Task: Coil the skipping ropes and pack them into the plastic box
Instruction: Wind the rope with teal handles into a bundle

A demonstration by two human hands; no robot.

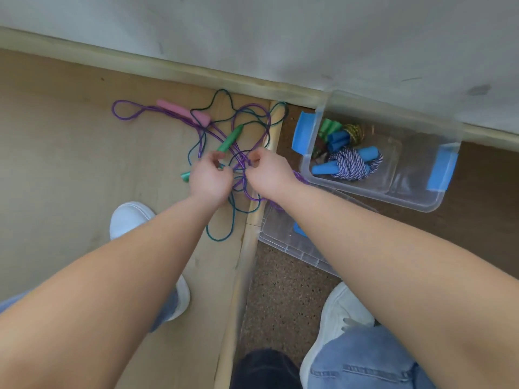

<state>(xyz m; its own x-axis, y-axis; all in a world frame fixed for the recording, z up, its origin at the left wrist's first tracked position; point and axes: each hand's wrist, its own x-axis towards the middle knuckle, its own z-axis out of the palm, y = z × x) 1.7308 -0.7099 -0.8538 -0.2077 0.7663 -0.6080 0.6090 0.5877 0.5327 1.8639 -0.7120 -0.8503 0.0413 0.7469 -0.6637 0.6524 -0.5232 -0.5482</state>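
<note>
Two skipping ropes lie tangled together on the wooden floor: a purple rope [132, 116] with pink handles [184, 112] and a dark green rope [219, 237] with green handles [230, 138]. My left hand [210, 178] and my right hand [266, 169] are side by side over the tangle, each pinching strands of cord between fingers and thumb. The clear plastic box [415, 197] with blue latches stands to the right by the wall. Inside it lie a coiled blue-and-white rope [351, 167] with blue handles and other bundled ropes.
The box's clear lid [283, 240] lies on the dark speckled floor under my right forearm. A raised wooden strip [247, 248] divides the two floor areas. A skirting board [140, 63] and grey wall run along the back. My white shoes [129, 217] stand below.
</note>
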